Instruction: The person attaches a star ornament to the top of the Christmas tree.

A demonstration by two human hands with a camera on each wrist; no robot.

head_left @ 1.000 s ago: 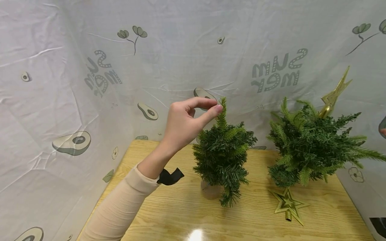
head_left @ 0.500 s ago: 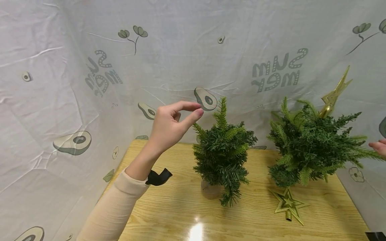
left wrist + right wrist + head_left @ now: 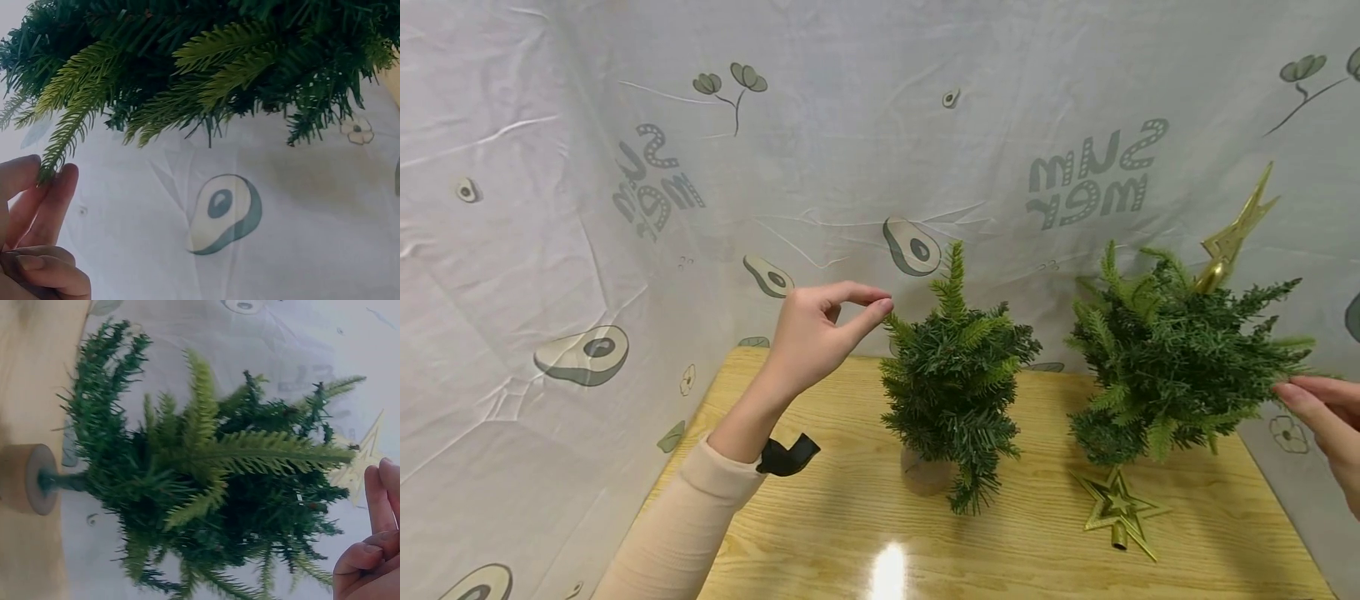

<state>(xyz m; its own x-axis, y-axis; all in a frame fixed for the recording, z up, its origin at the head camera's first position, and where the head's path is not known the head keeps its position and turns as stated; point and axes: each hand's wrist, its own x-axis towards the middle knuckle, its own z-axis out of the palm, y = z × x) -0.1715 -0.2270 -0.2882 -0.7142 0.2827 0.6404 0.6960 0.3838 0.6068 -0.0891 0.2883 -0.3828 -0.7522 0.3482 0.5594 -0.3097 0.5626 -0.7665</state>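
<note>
A small artificial Christmas tree [image 3: 958, 375] stands on a round wooden base [image 3: 922, 475] in the middle of the table. My left hand [image 3: 816, 333] pinches the tip of a light green branch [image 3: 65, 140] on its upper left side, between thumb and fingertips. At the right stands a second artificial Christmas tree [image 3: 1180, 358] with a gold star topper [image 3: 1232, 229] leaning out of its top. My right hand [image 3: 1333, 417] has thumb and index finger close together at the outer branches of this tree; whether a branch lies between them cannot be told.
Another gold star topper [image 3: 1116, 507] lies flat on the wooden table [image 3: 820, 533] in front of the right tree. A pale printed sheet [image 3: 820, 158] with avocados and lettering walls in the table behind and at the sides.
My left hand has left the left tree's top tip, moved left and down, and closed on a side branch. My right hand has come in from the right edge to the right tree.
</note>
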